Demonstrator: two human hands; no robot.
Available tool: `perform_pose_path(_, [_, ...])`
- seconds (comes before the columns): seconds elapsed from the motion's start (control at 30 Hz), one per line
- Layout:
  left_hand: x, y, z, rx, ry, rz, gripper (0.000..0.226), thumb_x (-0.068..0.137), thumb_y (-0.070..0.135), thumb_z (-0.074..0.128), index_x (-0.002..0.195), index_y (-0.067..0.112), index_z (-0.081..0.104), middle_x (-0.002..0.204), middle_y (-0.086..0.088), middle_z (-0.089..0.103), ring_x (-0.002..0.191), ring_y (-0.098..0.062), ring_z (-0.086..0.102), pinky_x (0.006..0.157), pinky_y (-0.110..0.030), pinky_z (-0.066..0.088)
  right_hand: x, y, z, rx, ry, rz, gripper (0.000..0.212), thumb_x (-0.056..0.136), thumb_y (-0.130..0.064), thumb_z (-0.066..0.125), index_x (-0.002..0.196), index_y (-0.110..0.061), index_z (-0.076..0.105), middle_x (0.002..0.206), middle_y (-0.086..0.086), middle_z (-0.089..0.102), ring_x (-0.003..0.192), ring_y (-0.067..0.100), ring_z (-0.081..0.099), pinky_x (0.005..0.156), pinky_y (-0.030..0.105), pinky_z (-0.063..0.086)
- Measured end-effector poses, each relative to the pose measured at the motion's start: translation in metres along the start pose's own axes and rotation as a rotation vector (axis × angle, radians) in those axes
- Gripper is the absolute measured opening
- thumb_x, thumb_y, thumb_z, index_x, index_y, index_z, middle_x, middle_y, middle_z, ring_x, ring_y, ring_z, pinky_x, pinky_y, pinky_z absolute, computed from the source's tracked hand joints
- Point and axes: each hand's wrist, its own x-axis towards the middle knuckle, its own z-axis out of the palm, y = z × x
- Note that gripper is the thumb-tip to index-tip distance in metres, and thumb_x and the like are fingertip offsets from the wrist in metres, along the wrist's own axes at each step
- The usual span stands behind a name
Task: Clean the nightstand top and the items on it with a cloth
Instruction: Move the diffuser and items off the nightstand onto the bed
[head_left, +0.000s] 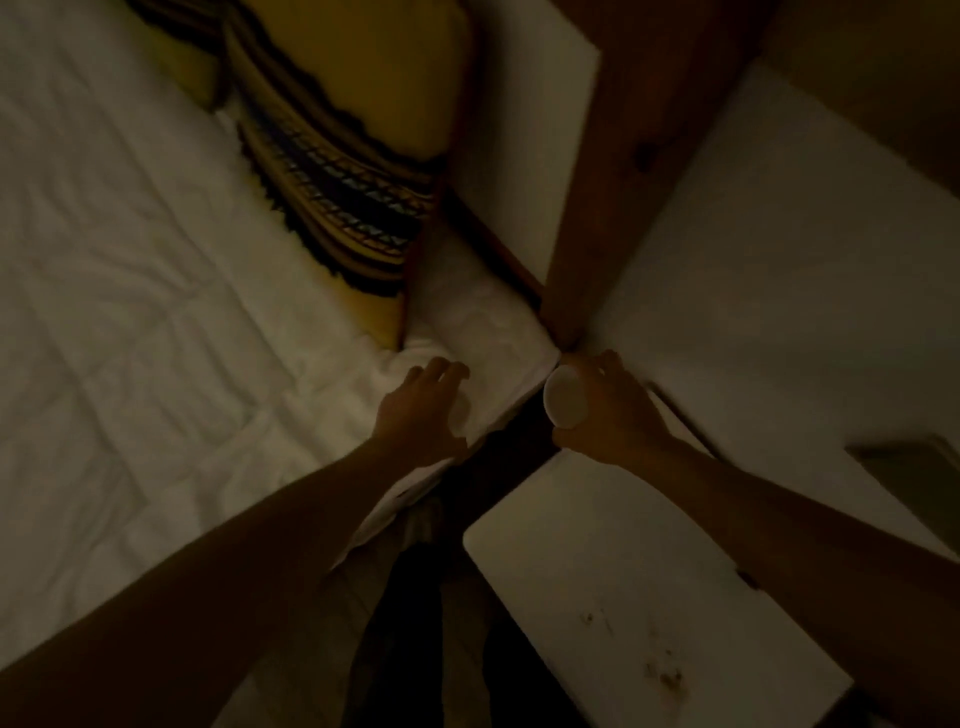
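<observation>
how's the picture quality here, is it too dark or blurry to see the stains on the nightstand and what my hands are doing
Head view: very dim and yellowish, soft overall, edges bent by the wide lens. Brown stains on the nightstand top still show; right hand grips a small white round object, identity unclear; left hand rests open on the bedsheet.

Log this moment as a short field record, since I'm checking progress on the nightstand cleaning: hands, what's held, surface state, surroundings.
lighting: dim, detail limited
right hand: grips a small white round object, held over the gap between bed and nightstand; what it is cannot be told
left hand: fingers loosely spread, on the white bed sheet at the mattress edge
nightstand top: white, dark spots near its front corner
cloth: none clearly in view
nearby: striped pillow, wooden bedpost
</observation>
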Motion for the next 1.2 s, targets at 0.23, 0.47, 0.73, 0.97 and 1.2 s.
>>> perform_pose_path(0.23, [-0.048,-0.110,-0.014,-0.141,0.103,-0.302,0.092,0.061,0.044,0.086,0.140,0.026,0.041,0.137,-0.002,0.048,0.120,-0.028,0.052,0.080,-0.045,0.054,0.045,-0.114,0.031,-0.233,-0.231,-0.240,0.090,0.064,-0.034,0.085,0.140,-0.028,0.037,0.133,0.004,0.043,0.115,0.027,0.053,0.086,0.044,0.055])
perform_pose_path(0.47, [-0.092,-0.214,-0.011,-0.282,0.178,-0.519,0.093,0.061,0.040,0.090,0.139,0.021,0.044,0.138,-0.006,0.049,0.119,-0.029,0.054,0.084,-0.048,0.054,0.089,-0.221,0.102,-0.345,-0.281,-0.375,0.085,0.065,-0.043,0.082,0.136,-0.035,0.038,0.136,-0.004,0.048,0.115,0.025,0.055,0.083,0.038,0.052])
perform_pose_path(0.73, [-0.077,-0.308,-0.012,-0.366,0.177,-0.549,0.095,0.064,0.041,0.089,0.145,0.021,0.044,0.145,-0.002,0.049,0.124,-0.027,0.054,0.095,-0.046,0.052,0.151,-0.316,0.187,-0.350,-0.275,-0.419,0.083,0.064,-0.044,0.084,0.133,-0.029,0.042,0.133,-0.001,0.047,0.107,0.026,0.060,0.075,0.033,0.048])
perform_pose_path(0.97, [-0.033,-0.342,0.012,-0.432,0.106,-0.483,0.101,0.067,0.040,0.089,0.151,0.016,0.038,0.152,-0.002,0.043,0.130,-0.028,0.050,0.103,-0.041,0.045,0.192,-0.340,0.231,-0.408,-0.289,-0.351,0.093,0.067,-0.040,0.088,0.143,-0.024,0.037,0.140,0.000,0.046,0.123,0.027,0.053,0.093,0.041,0.048])
perform_pose_path(1.2, [-0.031,-0.346,0.018,-0.455,0.097,-0.478,0.101,0.068,0.042,0.088,0.149,0.013,0.035,0.151,0.000,0.040,0.120,-0.032,0.056,0.092,-0.044,0.049,0.198,-0.354,0.225,-0.411,-0.403,-0.273,0.096,0.068,-0.029,0.089,0.145,-0.022,0.033,0.155,0.004,0.031,0.138,0.030,0.037,0.103,0.044,0.040])
